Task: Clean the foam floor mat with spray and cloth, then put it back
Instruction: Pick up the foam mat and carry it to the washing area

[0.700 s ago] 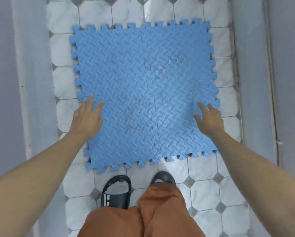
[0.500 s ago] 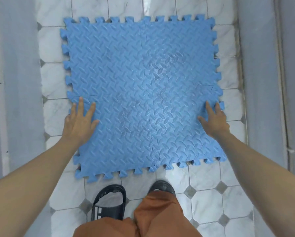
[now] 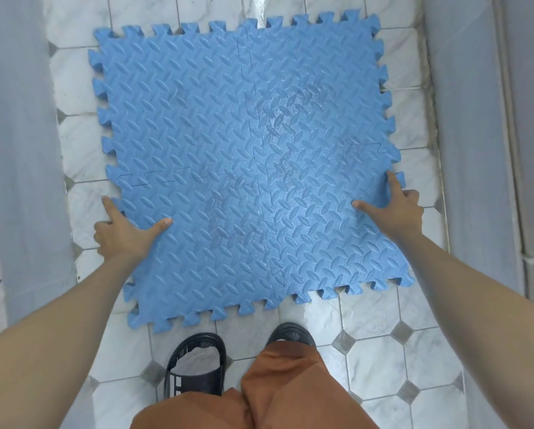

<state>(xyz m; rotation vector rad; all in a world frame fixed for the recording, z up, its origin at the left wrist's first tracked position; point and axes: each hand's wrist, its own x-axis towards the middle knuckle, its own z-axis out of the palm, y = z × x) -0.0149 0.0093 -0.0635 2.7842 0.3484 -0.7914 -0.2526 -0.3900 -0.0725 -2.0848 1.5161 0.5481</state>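
The left thumb is laid flat on top of the blue interlocking foam floor mat with a raised leaf pattern (image 3: pixel 247 156), the index finger is stretched along its left toothed edge, and the remaining fingers are curled at the outer side, so the left hand (image 3: pixel 122 232) is seen grasping that edge; whether those fingers reach under the foam cannot be made out. The right hand (image 3: pixel 397 205) is arranged in mirror fashion: thumb pressed on the mat surface, index finger run up along the right edge, the other fingers folded beside the rim and partly hidden, the edge being gripped. Both bare forearms are cut off by the lower corners of the frame. The mat is lying on the white marble-look tiled floor with grey diamond insets (image 3: pixel 380 354), between two pale grey walls (image 3: pixel 18 150); seams of four joined pieces are faintly visible. Just below its near edge a black open-toed sandal (image 3: pixel 194 366) is shown, the other foot being largely covered by rust-orange trouser legs (image 3: pixel 290 388)
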